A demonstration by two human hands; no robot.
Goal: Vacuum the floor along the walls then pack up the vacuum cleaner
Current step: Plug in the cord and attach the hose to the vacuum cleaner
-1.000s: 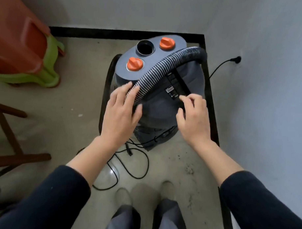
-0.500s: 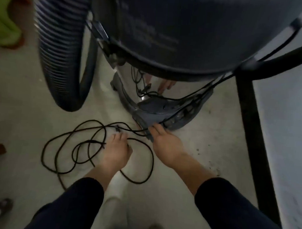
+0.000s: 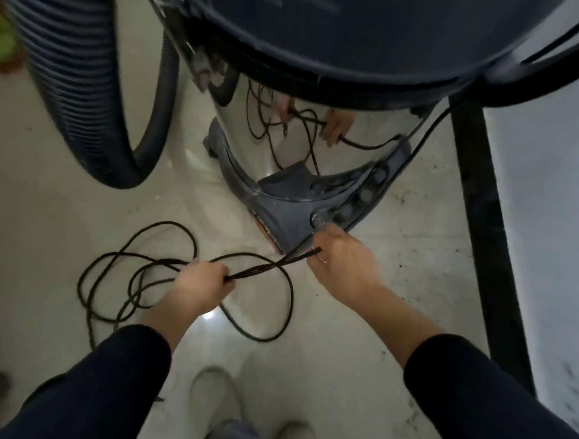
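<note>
Black cord (image 3: 266, 267) now taut between hands (image 3: 197, 286) (image 3: 342, 267)

The vacuum cleaner (image 3: 318, 121) has a mirror-bright metal drum on a matt grey plastic base, beside a ribbed hose (image 3: 73, 80) on glossy floor (image 3: 343, 336).

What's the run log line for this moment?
phase: cord pack-up | left hand: grips bunched power cord | right hand: holds same cord by vacuum cleaner base | remainder: loose loops on floor
</note>
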